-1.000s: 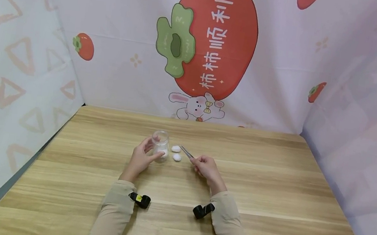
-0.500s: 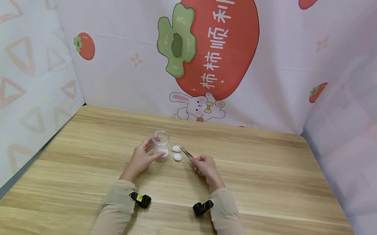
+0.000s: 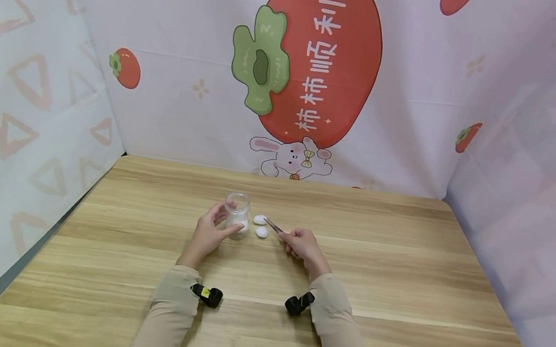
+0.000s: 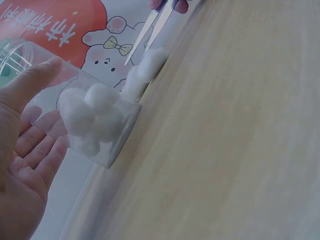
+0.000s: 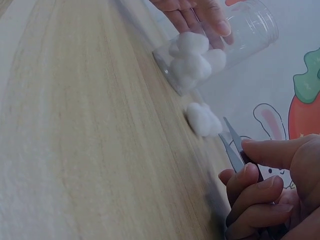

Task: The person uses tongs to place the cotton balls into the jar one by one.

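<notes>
My left hand [image 3: 211, 230] holds a clear open-topped jar [image 3: 237, 203] upright on the table, thumb on the near side and fingers behind. Several white cotton balls [image 4: 95, 117] lie in the lower part of the jar. My right hand [image 3: 304, 246] pinches a pair of metal tweezers [image 5: 232, 145], whose tips stand apart. Those tips are right at the far one of two cotton balls [image 3: 260, 219] lying on the table just right of the jar. The nearer cotton ball [image 3: 262, 232] lies a little below the tweezers in the head view.
The wood-grain table [image 3: 257, 335] stretches to both sides and toward the person. A printed cloth backdrop [image 3: 170, 112] rises behind its far edge, with cloth walls left and right. A black wrist camera [image 3: 209, 295] sits on each sleeve.
The right hand has shifted slightly left, bringing the tweezer tips from beside the far cotton ball onto its right edge. The left hand and the jar stay in place.
</notes>
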{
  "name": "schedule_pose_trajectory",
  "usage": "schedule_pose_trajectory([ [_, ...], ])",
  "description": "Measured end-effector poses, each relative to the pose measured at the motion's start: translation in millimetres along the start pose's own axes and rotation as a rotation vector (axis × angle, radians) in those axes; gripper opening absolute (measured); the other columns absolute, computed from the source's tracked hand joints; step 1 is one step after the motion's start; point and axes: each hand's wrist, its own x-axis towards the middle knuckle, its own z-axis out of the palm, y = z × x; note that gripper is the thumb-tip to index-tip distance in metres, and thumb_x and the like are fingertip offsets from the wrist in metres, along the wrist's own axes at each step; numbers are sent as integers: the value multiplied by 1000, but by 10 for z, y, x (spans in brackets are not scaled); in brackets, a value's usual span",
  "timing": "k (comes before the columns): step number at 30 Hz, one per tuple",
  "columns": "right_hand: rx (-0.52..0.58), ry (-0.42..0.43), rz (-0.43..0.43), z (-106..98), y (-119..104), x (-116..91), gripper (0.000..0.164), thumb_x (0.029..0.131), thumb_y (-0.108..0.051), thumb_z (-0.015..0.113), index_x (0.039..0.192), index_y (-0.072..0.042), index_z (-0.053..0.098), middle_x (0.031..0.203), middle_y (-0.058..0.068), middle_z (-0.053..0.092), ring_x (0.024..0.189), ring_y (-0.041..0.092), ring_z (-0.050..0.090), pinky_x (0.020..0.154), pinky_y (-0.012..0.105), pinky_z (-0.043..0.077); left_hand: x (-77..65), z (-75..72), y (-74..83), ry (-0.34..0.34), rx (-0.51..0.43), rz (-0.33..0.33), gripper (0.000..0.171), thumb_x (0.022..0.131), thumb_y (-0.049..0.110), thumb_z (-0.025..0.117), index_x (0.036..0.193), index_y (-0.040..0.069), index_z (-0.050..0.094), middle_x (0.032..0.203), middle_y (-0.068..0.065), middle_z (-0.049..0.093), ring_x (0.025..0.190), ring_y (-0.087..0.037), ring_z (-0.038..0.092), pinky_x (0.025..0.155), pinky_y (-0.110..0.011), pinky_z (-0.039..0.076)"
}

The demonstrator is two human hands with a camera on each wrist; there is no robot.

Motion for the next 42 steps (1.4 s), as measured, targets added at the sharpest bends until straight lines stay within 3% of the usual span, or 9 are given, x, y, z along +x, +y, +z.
schedule_pose_trajectory([
  [25, -94, 8, 20, 72, -83, 62, 29, 92, -21, 64, 68, -10, 52, 50, -4, 46, 44, 7, 34, 40, 17, 26, 2, 12, -22, -4, -18, -13, 66, 79, 15, 79, 135, 1, 48, 140, -22, 52, 132, -38, 50, 118, -41, 42],
  [28, -113, 19, 13, 79, -73, 82, 30, 92, -21, 64, 67, -11, 51, 49, -4, 46, 44, 7, 34, 40, 17, 28, -21, 9, 36, -4, -15, -26, 65, 80, 11, 78, 136, -1, 47, 141, -24, 51, 133, -38, 49, 118, -41, 41],
  [35, -147, 43, -18, 91, -51, 112, 34, 92, -21, 64, 63, -11, 50, 47, -4, 44, 48, 10, 37, 44, 17, 29, -140, -23, 330, -20, 2, -20, 61, 83, 5, 74, 135, -7, 45, 140, -28, 50, 133, -41, 48, 118, -45, 40],
  [42, -146, 61, -30, 91, -17, 98, 36, 93, -22, 63, 61, -12, 49, 48, -4, 45, 49, 11, 37, 44, 18, 30, -168, -33, 371, -21, -8, -20, 60, 83, 5, 73, 135, -6, 45, 140, -26, 50, 134, -40, 48, 119, -44, 39],
])
